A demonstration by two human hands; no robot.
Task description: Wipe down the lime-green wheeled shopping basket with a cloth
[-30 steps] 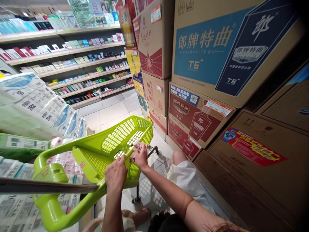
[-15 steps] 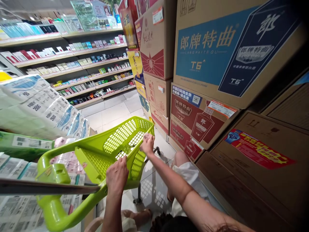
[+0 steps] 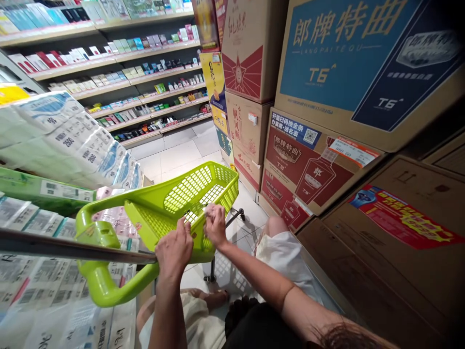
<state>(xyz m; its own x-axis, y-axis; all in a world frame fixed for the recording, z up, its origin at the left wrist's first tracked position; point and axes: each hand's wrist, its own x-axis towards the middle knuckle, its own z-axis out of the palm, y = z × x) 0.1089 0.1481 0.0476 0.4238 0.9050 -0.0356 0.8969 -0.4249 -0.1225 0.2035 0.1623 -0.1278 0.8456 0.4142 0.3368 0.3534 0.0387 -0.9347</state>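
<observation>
A lime-green plastic shopping cart (image 3: pixel 192 183) stands tilted across the aisle, its mesh basket pointing away and its looped handle at the left. My left hand (image 3: pixel 175 248) is closed on the cart's near side rim, close to where the handle begins. Farther along that same rim, my right hand (image 3: pixel 215 225) is closed too, its fingers curled over the edge. The visible part of the basket holds no goods. Under it, a metal leg and dark wheels (image 3: pixel 209 278) rest on the tiles.
Stacked liquor cartons (image 3: pixel 327 58) wall the right side. Packs of paper tissue (image 3: pixel 78 126) are piled at the left, with a metal bar (image 3: pixel 72 249) crossing before them. Shelves of small boxed goods (image 3: pixel 127 72) stand beyond the tiled floor (image 3: pixel 170 157).
My right hand has come back along the rim, closer to my left hand. The view has tilted down, and the cart's handle sits farther right and higher in the picture.
</observation>
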